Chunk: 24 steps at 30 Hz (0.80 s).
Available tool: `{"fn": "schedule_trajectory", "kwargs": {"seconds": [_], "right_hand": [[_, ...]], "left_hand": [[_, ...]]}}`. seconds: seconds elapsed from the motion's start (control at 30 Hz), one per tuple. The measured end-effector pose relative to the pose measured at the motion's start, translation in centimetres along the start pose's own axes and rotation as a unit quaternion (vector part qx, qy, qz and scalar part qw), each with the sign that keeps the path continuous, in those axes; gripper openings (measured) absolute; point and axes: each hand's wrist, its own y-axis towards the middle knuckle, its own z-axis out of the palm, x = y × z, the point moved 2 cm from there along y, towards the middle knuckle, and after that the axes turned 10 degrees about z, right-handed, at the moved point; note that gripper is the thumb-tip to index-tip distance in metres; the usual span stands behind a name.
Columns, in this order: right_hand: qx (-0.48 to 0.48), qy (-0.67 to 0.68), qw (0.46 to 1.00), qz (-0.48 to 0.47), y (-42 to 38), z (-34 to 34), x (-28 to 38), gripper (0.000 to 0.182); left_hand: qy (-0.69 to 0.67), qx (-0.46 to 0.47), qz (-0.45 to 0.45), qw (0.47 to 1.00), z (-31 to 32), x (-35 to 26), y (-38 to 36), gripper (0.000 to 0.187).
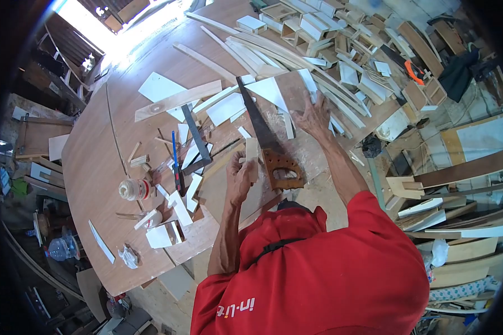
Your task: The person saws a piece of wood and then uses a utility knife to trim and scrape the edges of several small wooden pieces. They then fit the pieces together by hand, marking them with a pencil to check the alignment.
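Observation:
My left hand [239, 177] is closed around a small pale wooden block [252, 149], held upright over the near side of the table. Just right of it lies a handsaw, its brown wooden handle [284, 170] toward me and its dark blade [255, 114] pointing away. My right hand [314, 118] is reached out farther over the table, its fingers spread at the near end of a white strip [307, 82]. A dark metal square [194, 134] and a blue-and-black tool [177, 167] rest left of the saw among white offcuts [180, 209].
On the table [95, 162], a jar [134, 190] stands at the left and crumpled plastic [128, 257] lies nearer. Long wooden strips [285, 56] extend across the far right. Wooden box frames [318, 25] and stacked boards [464, 167] crowd the right side.

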Motion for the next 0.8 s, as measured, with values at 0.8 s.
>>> {"fn": "schedule_trajectory", "kwargs": {"seconds": [0.8], "right_hand": [[0.092, 0.311, 0.924, -0.205, -13.5, -4.9, 7.3, 0.06]], "left_hand": [[-0.01, -0.059, 0.072, 0.996, 1.8, -3.9, 1.9, 0.041]]}}
